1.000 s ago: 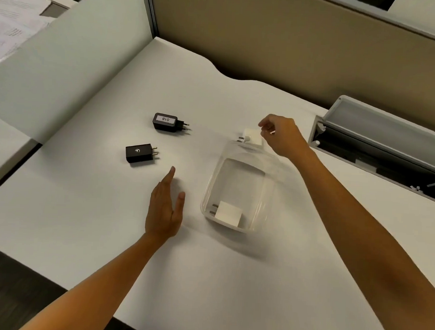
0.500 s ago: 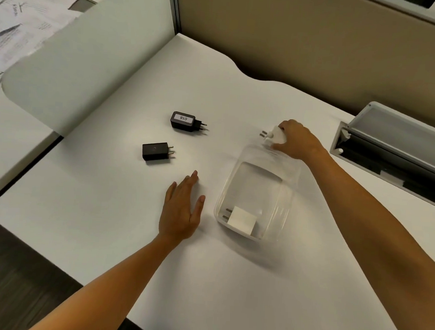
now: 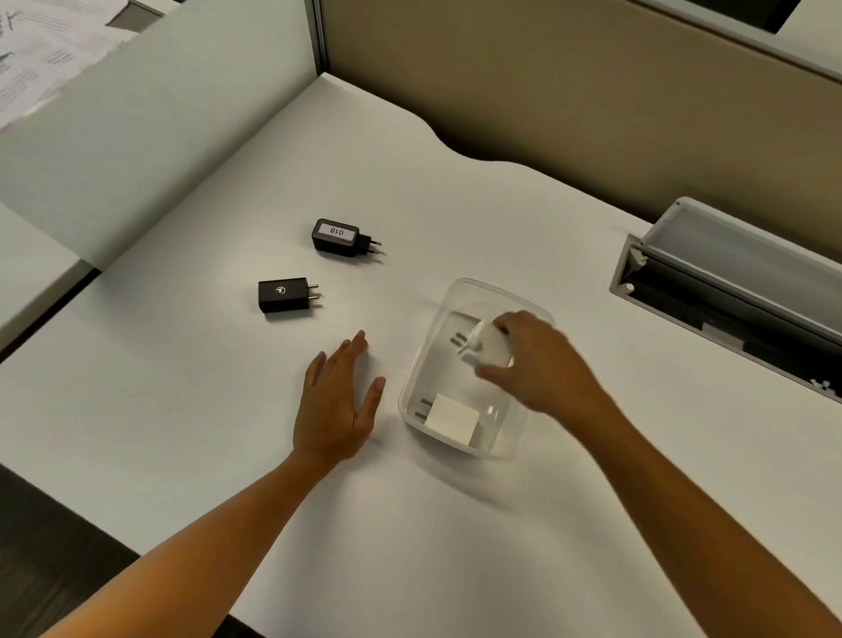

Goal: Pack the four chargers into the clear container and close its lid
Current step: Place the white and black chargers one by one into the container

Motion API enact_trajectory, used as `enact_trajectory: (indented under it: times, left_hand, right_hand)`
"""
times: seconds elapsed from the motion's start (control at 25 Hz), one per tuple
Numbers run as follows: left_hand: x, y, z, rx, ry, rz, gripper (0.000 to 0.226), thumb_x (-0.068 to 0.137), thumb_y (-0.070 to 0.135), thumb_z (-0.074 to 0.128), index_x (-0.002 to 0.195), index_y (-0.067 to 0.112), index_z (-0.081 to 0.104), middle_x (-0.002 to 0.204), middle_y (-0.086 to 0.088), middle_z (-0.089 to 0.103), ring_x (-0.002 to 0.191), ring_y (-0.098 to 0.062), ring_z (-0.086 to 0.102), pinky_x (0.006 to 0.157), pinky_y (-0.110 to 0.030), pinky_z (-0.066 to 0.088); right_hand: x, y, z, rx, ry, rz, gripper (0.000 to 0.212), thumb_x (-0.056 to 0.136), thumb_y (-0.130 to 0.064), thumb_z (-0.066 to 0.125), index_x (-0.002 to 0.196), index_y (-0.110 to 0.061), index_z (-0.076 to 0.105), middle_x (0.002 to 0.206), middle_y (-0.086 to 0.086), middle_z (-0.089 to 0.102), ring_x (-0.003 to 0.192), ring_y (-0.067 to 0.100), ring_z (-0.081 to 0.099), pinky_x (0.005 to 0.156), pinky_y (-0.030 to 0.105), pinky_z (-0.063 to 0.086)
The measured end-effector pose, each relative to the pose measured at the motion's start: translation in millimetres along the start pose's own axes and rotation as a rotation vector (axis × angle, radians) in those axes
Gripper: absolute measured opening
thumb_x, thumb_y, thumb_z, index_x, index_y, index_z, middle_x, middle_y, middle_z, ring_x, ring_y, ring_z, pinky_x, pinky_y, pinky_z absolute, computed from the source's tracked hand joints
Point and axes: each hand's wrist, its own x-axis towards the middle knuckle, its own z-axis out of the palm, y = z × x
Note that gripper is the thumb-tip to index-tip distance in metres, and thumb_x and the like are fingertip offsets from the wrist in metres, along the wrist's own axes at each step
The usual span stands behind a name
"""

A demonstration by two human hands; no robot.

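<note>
A clear container (image 3: 500,293) stands open on the white desk. Inside, at its near end, lies a white charger (image 3: 451,419). My right hand (image 3: 542,367) hovers over the container's middle, shut on a second white charger (image 3: 488,346) with its prongs pointing left. Two black chargers rest on the desk to the left: one with a white "018" label (image 3: 338,238) and one with a round logo (image 3: 285,294). My left hand (image 3: 336,402) lies flat on the desk beside the container's left wall, fingers apart. No lid is in view.
The white desk (image 3: 212,406) ends in a front edge at the lower left. An open grey cable tray (image 3: 748,294) is set into the desk at the right. Partition walls stand behind and to the left, with papers (image 3: 40,41) on the neighbouring desk.
My right hand has carried the white charger from beyond the container's far end to above its middle. My left hand has stayed flat beside the container.
</note>
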Motion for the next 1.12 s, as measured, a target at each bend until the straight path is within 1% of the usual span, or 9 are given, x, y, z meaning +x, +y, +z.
enact_trajectory:
  times: [0.16, 0.32, 0.4, 0.48, 0.6, 0.76, 0.92, 1.0, 1.12]
  left_hand:
    - [-1, 2, -3, -0.007, -0.014, 0.028, 0.08, 0.094, 0.07, 0.024, 0.151, 0.015, 0.038, 0.158, 0.0, 0.041, 0.147, -0.02, 0.037, 0.125, -0.046, 0.017]
    - [0, -1, -4, 0.025, -0.057, 0.054, 0.086, 0.086, 0.074, 0.042, 0.152, 0.02, 0.034, 0.159, 0.004, 0.037, 0.147, -0.018, 0.035, 0.126, -0.045, 0.014]
    - [0, -2, -3, 0.036, -0.06, 0.052, 0.088, 0.082, 0.073, 0.05, 0.152, 0.021, 0.034, 0.159, 0.005, 0.037, 0.147, -0.017, 0.035, 0.126, -0.046, 0.014]
    - [0, -2, -3, 0.039, -0.062, 0.062, 0.091, 0.081, 0.075, 0.05, 0.152, 0.021, 0.033, 0.159, 0.006, 0.038, 0.147, -0.017, 0.036, 0.126, -0.046, 0.014]
    - [0, -2, -4, 0.039, -0.062, 0.065, 0.092, 0.08, 0.077, 0.047, 0.152, 0.022, 0.033, 0.159, 0.007, 0.038, 0.147, -0.017, 0.035, 0.125, -0.047, 0.014]
    - [1, -1, -3, 0.049, -0.065, 0.053, 0.09, 0.082, 0.075, 0.049, 0.152, 0.022, 0.033, 0.158, 0.005, 0.039, 0.147, -0.018, 0.035, 0.126, -0.047, 0.013]
    - [1, -2, -1, 0.058, -0.058, 0.05, 0.083, 0.087, 0.07, 0.047, 0.152, 0.021, 0.034, 0.158, 0.005, 0.04, 0.147, -0.017, 0.035, 0.126, -0.046, 0.012]
    - [1, -2, 0, 0.067, -0.049, 0.049, 0.078, 0.091, 0.067, 0.041, 0.152, 0.021, 0.034, 0.157, 0.004, 0.041, 0.147, -0.017, 0.036, 0.126, -0.045, 0.013]
    - [1, -2, 3, 0.08, -0.02, 0.009, 0.073, 0.096, 0.063, 0.031, 0.154, 0.02, 0.032, 0.158, 0.001, 0.041, 0.149, -0.017, 0.031, 0.126, -0.044, 0.012]
  right_hand:
    - [5, 5, 43, -0.075, -0.115, 0.024, 0.062, 0.08, -0.042, 0.073, 0.13, -0.013, 0.049, 0.131, 0.005, 0.054, 0.115, 0.022, 0.053, 0.09, 0.034, 0.048]
    - [12, 12, 52, -0.04, -0.183, 0.039, 0.062, 0.081, -0.043, 0.072, 0.131, -0.014, 0.049, 0.128, 0.004, 0.054, 0.113, 0.023, 0.052, 0.091, 0.036, 0.048]
    - [16, 14, 50, -0.007, -0.21, 0.046, 0.054, 0.085, -0.039, 0.068, 0.13, -0.013, 0.052, 0.126, 0.006, 0.056, 0.111, 0.024, 0.056, 0.089, 0.033, 0.046]
    - [17, 16, 49, 0.033, -0.215, 0.05, 0.042, 0.091, -0.031, 0.063, 0.127, -0.012, 0.056, 0.125, 0.007, 0.057, 0.108, 0.024, 0.057, 0.087, 0.031, 0.045]
    - [16, 17, 49, 0.102, -0.193, 0.059, 0.034, 0.094, -0.026, 0.059, 0.125, -0.013, 0.061, 0.124, 0.006, 0.062, 0.107, 0.022, 0.06, 0.085, 0.027, 0.045]
    - [15, 17, 53, 0.164, -0.163, 0.09, 0.029, 0.093, -0.031, 0.06, 0.117, -0.017, 0.067, 0.117, 0.002, 0.068, 0.099, 0.018, 0.064, 0.078, 0.025, 0.046]
    - [14, 16, 57, 0.151, -0.134, 0.093, 0.028, 0.092, -0.035, 0.06, 0.114, -0.019, 0.068, 0.116, -0.001, 0.068, 0.099, 0.016, 0.063, 0.078, 0.025, 0.047]
    - [16, 12, 54, 0.157, -0.064, 0.085, 0.029, 0.092, -0.037, 0.06, 0.114, -0.019, 0.068, 0.113, -0.003, 0.068, 0.098, 0.014, 0.063, 0.079, 0.025, 0.047]
    - [24, -1, 43, 0.232, 0.13, 0.031, 0.025, 0.093, -0.036, 0.059, 0.107, -0.019, 0.07, 0.104, -0.003, 0.072, 0.09, 0.012, 0.065, 0.082, 0.029, 0.055]
